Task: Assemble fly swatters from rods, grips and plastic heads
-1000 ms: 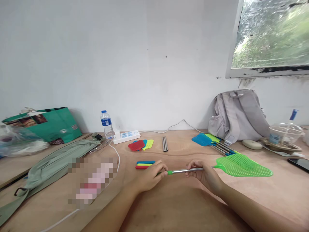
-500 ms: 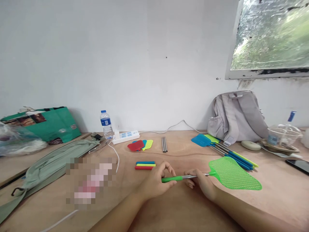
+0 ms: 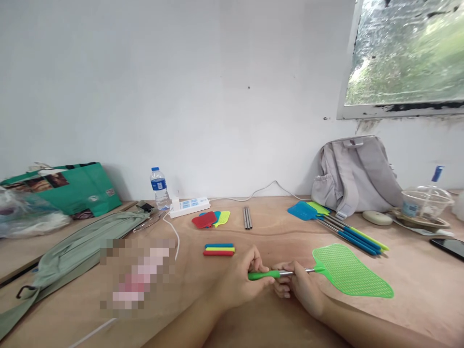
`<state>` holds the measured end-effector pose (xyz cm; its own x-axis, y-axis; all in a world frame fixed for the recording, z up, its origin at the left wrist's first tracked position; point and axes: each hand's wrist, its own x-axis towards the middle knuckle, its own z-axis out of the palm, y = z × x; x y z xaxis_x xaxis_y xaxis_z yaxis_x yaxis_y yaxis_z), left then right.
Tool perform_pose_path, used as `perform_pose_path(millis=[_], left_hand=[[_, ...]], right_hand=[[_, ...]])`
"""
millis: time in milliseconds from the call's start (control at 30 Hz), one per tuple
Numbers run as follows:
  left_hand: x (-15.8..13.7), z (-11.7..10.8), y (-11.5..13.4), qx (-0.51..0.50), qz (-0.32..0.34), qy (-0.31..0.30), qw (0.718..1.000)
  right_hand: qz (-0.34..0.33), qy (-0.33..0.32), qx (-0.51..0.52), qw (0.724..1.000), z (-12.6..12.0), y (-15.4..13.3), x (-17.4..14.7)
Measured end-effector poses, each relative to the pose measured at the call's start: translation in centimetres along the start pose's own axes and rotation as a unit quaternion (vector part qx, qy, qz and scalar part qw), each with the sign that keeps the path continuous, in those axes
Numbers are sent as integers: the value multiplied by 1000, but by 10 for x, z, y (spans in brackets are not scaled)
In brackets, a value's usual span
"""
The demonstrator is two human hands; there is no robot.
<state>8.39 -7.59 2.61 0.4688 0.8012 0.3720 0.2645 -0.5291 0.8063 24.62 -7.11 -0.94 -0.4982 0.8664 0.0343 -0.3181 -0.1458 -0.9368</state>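
Green plastic mesh on a telescoping steel rod: that is the green fly swatter (image 3: 350,270) I hold low over the pale wooden table (image 3: 416,295), its head pointing to my right. A second ago the rod was stretched long between my hands; now it is much shorter, and my hands have come almost together. As I judge it, the rod is nearly collapsed into the green grip.

My left hand (image 3: 241,280) is curled shut around the green handle grip. My right hand (image 3: 299,285) pinches the bare steel shaft between thumb and fingers, just beside the left, with the mesh head out past it.

Counting what lies around:
- 1 swatter in my hands.
- At least 2 more finished swatters (image 3: 337,224) lying together on my right, 1 blue and 1 yellow-green, though the bundle of shafts may hide more.
- 3 loose swatter heads (image 3: 212,218) in red, blue and yellow, overlapping.
- 3 loose handle grips (image 3: 219,249) in blue, yellow and red, stacked side by side.
- A small bunch of bare steel rods (image 3: 247,217); I cannot tell how many.
- 1 clear water bottle (image 3: 158,185), 1 white power strip (image 3: 189,206), 1 grey backpack (image 3: 357,174), 1 green paper bag (image 3: 72,186).
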Motion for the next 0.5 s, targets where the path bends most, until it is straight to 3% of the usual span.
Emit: perform_pose_path(millis=[200,300,400,500], left_hand=[[-3,10,-9,-23,7,2,1000],[0,14,-12,-30,-7,5,1000],[4,20,-14,-109,-37,-23,993],[6,25,-17,-147,-44,-42,987]], right_hand=[[4,14,-5,1000,-6,4,1],[-40,27,-59,997,-8,2,1],[-61,51,-126,989,-6,2,3],[-41,30,-117,992,-2,6,3]])
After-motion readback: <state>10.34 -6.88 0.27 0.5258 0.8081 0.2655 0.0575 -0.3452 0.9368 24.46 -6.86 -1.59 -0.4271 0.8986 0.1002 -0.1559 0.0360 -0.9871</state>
